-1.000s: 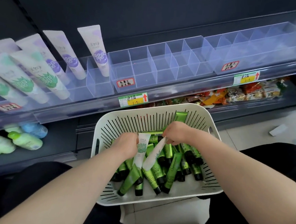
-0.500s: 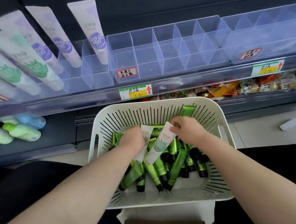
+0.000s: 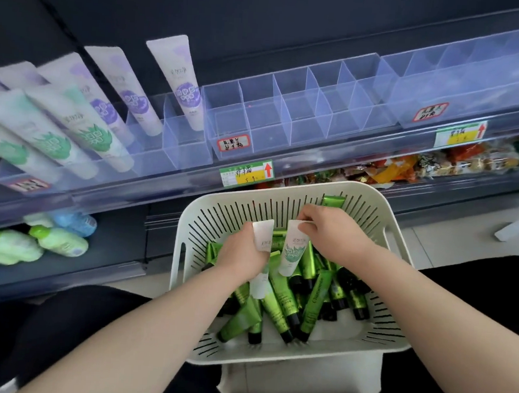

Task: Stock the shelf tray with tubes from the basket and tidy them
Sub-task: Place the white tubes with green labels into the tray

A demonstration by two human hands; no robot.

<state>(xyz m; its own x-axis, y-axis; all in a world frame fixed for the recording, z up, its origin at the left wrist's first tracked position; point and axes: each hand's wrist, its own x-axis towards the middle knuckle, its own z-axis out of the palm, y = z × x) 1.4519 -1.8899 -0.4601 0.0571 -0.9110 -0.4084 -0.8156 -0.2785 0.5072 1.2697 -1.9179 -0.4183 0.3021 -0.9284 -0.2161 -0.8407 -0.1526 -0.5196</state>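
Observation:
A white slotted basket (image 3: pixel 382 223) sits in front of me, holding several dark green tubes (image 3: pixel 315 304) in a heap. My left hand (image 3: pixel 242 253) grips a white tube (image 3: pixel 263 233) whose crimped end sticks up above the fingers. My right hand (image 3: pixel 329 232) pinches the top of a second white tube with a green leaf print (image 3: pixel 292 254), which hangs cap down over the heap. Above the basket runs the clear divided shelf tray (image 3: pixel 288 121), with white tubes with purple (image 3: pixel 180 80) and green prints (image 3: pixel 81 128) standing in its left compartments.
The tray compartments to the right of the purple tubes hold nothing. Price labels (image 3: pixel 246 174) hang on the shelf rail. Snack packets (image 3: pixel 407 170) fill the lower shelf on the right; green and blue bottles (image 3: pixel 58 237) lie on the lower left shelf. My dark-clad legs flank the basket.
Both hands have risen a little inside the basket, bringing their white tubes more upright. The right-hand tube now hangs clear of the heap. The view has shifted slightly.

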